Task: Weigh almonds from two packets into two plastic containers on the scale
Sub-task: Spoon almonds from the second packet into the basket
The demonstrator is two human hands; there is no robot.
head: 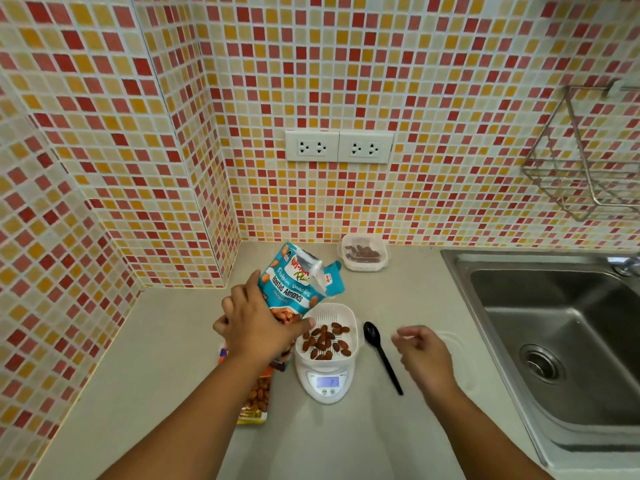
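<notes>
My left hand (258,325) grips the teal almond packet (294,289) beside the white plastic container (327,336) on the scale (325,381); right hand (420,351) hovers loose, empty.

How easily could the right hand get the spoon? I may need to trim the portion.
Probably yes. The right hand hovers empty just right of the spoon, which lies bare on the counter beside the scale, nothing between them.

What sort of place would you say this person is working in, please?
Most likely a home kitchen: a stainless steel sink is set into the countertop, mosaic tiles cover the walls behind it, and a small kitchen scale sits on the counter.
</notes>
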